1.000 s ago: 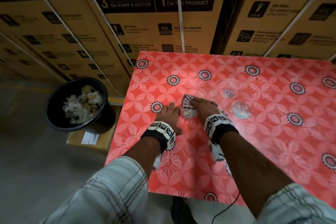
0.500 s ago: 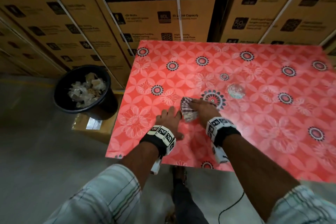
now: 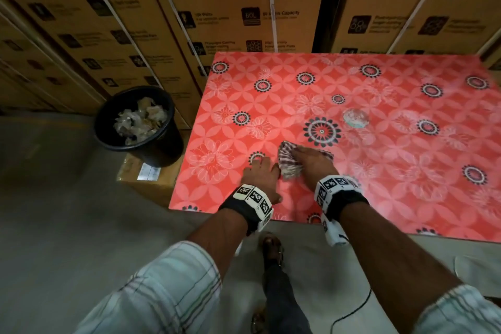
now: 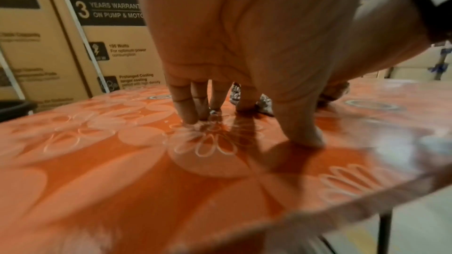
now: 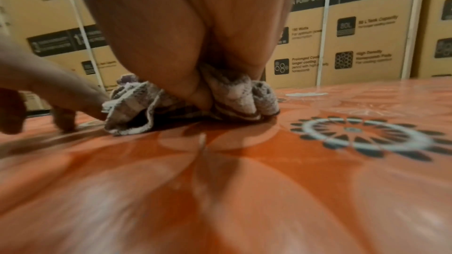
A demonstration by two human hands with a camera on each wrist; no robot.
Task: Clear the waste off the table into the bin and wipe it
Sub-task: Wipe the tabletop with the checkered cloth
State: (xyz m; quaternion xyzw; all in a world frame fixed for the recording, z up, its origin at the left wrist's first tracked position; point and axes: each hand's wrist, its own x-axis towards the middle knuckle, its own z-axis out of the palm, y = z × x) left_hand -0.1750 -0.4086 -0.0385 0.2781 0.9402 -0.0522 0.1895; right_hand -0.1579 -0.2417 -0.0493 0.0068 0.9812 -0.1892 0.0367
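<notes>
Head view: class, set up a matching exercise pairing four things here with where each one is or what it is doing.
Things:
1. bin
2. cloth
3. left hand
4. cardboard boxes

Places or states:
A. stacked behind the table
B. fingertips resting on the tabletop
C. on a floor carton, holding crumpled waste
D. pressed under the right hand

Pairs: 1-C, 2-D, 3-B, 4-A

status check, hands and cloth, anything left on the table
Right hand presses cloth on table. Left hand open, fingertips down beside it. Waste in bin.
</notes>
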